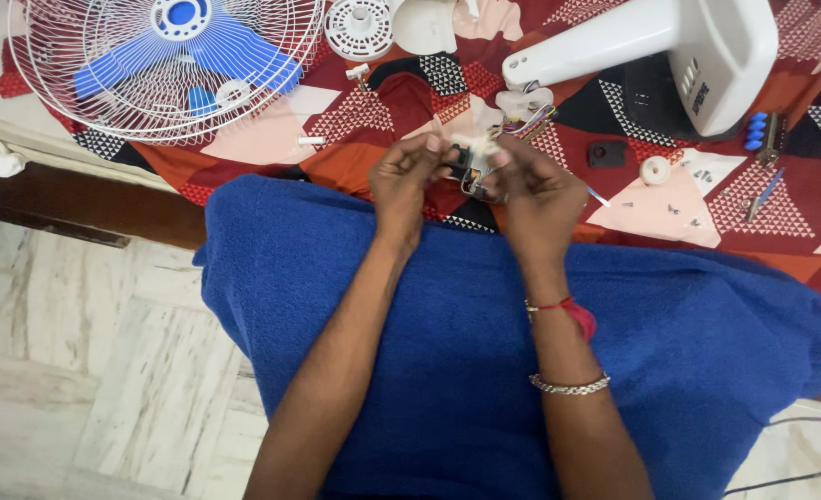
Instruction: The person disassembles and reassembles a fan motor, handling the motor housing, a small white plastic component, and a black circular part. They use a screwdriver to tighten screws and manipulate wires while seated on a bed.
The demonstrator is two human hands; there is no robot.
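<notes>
Holding a small black and white switch part point(471, 167) between both hands, I sat with my lap covered by a blue towel point(447, 370), arms stretched out over it. My left hand point(409, 181) was closed on the part's left side, fingers curled, thumb pressed on top. My right hand point(535, 190) gripped its right side the same way, fingertips pinched in. The part sat just above the edge of the bed, over the patterned red bedspread point(401, 102). Coloured wires point(533, 120) ran from near the part up to the white fan stand body point(651, 51), which lay tilted on the bedspread just beyond my hands. A black opening showed under that body. On the far left lay the white wire fan guard point(87, 88) with the blue fan blade point(188, 51) inside it. A round white vented cap point(359, 28) sat beside the guard, and a white motor cover point(426, 25) was just right of it. A small white bolt point(310, 141) lay alone, left of my left hand. To the right of my hands were a black square piece point(607, 153), a white round knob point(654, 169), several loose screws point(688, 208), blue buttons point(756, 130) and a screwdriver point(762, 193). My right wrist had a red thread and a silver bracelet point(570, 385). Marble floor point(87, 370) showed at lower left.
</notes>
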